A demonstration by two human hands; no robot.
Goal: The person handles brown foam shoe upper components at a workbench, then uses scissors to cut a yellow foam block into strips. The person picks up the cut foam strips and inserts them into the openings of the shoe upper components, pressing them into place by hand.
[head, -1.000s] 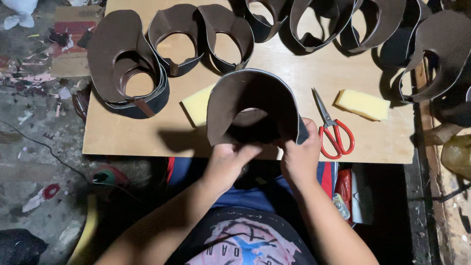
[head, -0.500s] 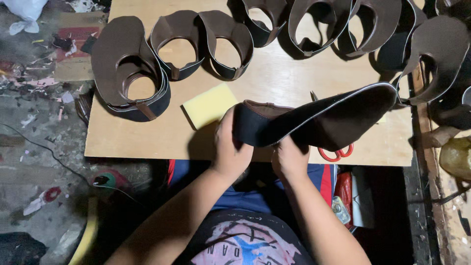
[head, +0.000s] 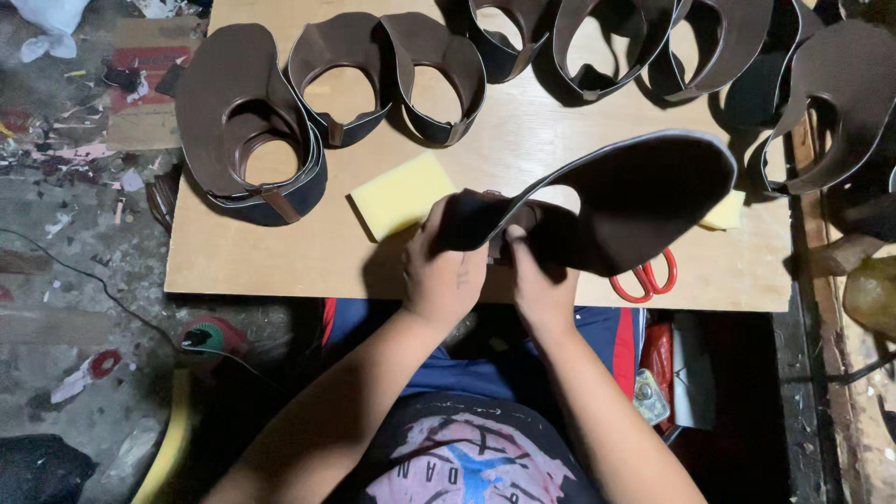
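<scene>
Both of my hands grip one dark brown leather piece (head: 635,201), a long curved band with a pale edge line and a broad rounded end. Its long axis runs from its narrow end, at my hands, up and away to my right, with the wide rounded end pointing to the right above the wooden board (head: 308,247). My left hand (head: 443,271) is closed around the narrow end, fingers curled over the top edge. My right hand (head: 539,280) pinches the same piece just beside it, thumb pressed on the leather.

Half a second ago the piece lay lower and flatter, stretched almost level across the board's near edge; now its wide end has risen and swung farther from me, showing more of its smooth face. A second ago it stood as an upright arch in front of my hands.

The leather looks matte and supple, darker inside. A yellow foam sponge (head: 403,194), soft and blocky, lies on the board just left of the piece's narrow end. Red-handled scissors (head: 646,277) peek from under the piece near the board's near edge. A second yellow sponge (head: 728,210) shows at the piece's right tip. Along the board's far side stand more looped brown leather pieces (head: 341,75), curled into open rings.
</scene>
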